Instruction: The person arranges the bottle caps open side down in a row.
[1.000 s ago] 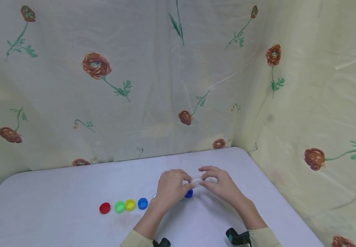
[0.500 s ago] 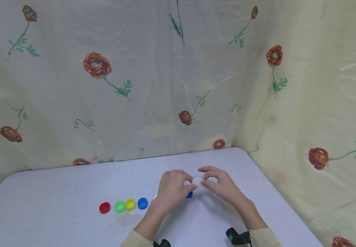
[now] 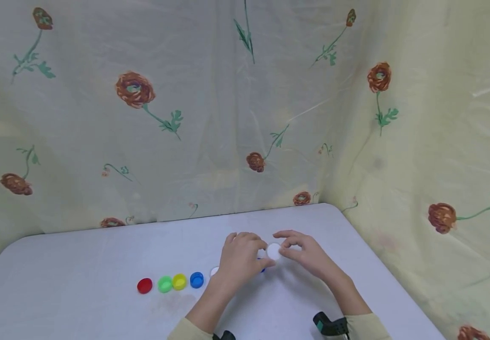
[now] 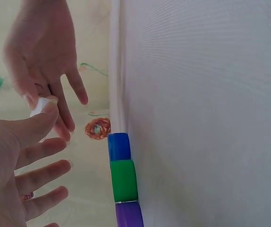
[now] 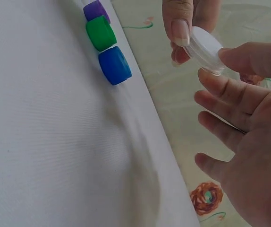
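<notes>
A round white bottle cap [image 3: 273, 251] is held up above the table between both hands, its flat face showing in the head view. My left hand [image 3: 239, 259] pinches its left edge with thumb and forefinger. On the opposite edge, the thumb and forefinger of my right hand [image 3: 307, 256] grip the same cap, the other fingers spread apart. The right wrist view shows the white cap [image 5: 205, 49] close up, with a clear-looking rim. Below the hands a blue cap [image 5: 115, 65], a green cap [image 5: 101, 33] and a purple cap [image 5: 97, 10] stand in a row, mostly hidden in the head view.
On the white table [image 3: 87, 264] a red cap [image 3: 144, 285], light green cap [image 3: 165, 284], yellow cap [image 3: 179, 282] and blue cap [image 3: 196, 280] continue the row leftward. Another white cap [image 3: 214, 271] lies partly behind the left forearm. A flowered curtain [image 3: 210, 156] hangs around the table.
The held white cap has tilted so that its flat face turns toward the head camera. It has shifted very slightly right, and both hands stay close to where they were.
</notes>
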{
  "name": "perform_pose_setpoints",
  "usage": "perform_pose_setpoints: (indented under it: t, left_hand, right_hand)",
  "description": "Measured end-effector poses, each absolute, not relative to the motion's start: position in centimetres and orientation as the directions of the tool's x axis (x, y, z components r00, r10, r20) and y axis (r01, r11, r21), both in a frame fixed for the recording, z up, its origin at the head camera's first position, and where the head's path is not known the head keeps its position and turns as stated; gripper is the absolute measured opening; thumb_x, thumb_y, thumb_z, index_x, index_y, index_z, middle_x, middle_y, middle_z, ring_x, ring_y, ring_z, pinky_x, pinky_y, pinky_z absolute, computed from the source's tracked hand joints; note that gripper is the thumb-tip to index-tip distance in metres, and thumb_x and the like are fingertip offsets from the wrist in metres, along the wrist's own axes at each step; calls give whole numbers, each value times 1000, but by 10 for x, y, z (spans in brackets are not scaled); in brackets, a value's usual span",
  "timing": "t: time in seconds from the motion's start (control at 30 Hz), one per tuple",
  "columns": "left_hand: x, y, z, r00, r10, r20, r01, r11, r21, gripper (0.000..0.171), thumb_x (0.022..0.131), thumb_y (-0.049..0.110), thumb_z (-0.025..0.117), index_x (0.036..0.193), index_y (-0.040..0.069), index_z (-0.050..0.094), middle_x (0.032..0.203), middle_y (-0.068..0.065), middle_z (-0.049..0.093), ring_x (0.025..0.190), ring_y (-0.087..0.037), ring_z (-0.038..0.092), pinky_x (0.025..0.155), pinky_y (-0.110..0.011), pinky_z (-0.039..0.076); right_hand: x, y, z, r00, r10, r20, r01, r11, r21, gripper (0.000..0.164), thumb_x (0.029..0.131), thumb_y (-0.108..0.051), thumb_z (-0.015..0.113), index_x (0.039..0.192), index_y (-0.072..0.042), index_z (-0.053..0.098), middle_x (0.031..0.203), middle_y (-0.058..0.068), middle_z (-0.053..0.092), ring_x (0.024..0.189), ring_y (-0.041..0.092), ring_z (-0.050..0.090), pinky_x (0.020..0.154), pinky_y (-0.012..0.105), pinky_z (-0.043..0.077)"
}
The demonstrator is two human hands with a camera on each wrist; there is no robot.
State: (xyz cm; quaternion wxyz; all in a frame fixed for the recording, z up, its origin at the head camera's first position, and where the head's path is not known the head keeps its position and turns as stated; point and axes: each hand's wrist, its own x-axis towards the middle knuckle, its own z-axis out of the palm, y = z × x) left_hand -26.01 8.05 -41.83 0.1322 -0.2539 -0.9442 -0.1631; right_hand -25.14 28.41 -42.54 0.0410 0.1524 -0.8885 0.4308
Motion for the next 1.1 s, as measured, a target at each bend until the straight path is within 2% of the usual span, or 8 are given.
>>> perform_pose_setpoints:
  t: [0.27, 0.43, 0.7, 1.1]
  left_hand:
    - [-259, 81, -418, -829, 437, 350, 526, 822, 218, 47, 77, 53, 80, 117, 29, 73, 116, 6, 73, 120, -22, 62, 108, -55, 42]
    - [-258, 82, -417, -818, 444, 365, 537, 817, 211, 49, 77, 52, 80, 120, 30, 72, 118, 6, 73, 120, -21, 62, 108, -53, 43]
    - [-258, 81, -417, -803, 447, 395, 549, 812, 197, 45, 78, 50, 80, 118, 30, 73, 116, 6, 74, 117, -21, 64, 106, -52, 45]
    - [-261, 81, -420, -837, 439, 327, 520, 824, 225, 43, 82, 53, 76, 118, 30, 73, 119, 4, 72, 121, -23, 61, 109, -57, 41]
  right_hand:
    - [-252, 287, -426, -965, -227, 131, -237, 540, -808, 21, 92, -25, 66, 81, -7, 71, 137, 10, 62, 138, 38, 46, 106, 57, 42]
    - [-253, 287, -426, -968, -224, 109, -215, 531, -819, 23, 92, -24, 66, 82, -4, 71, 137, 11, 62, 137, 38, 47, 103, 53, 44]
    - [-254, 288, -425, -964, -239, 115, -231, 543, -807, 23, 93, -25, 64, 82, -7, 72, 139, 13, 61, 139, 40, 45, 107, 60, 40]
    - [-253, 292, -424, -946, -307, 102, -272, 585, -764, 18, 94, -26, 63, 86, -12, 71, 144, 12, 57, 142, 43, 39, 109, 68, 33]
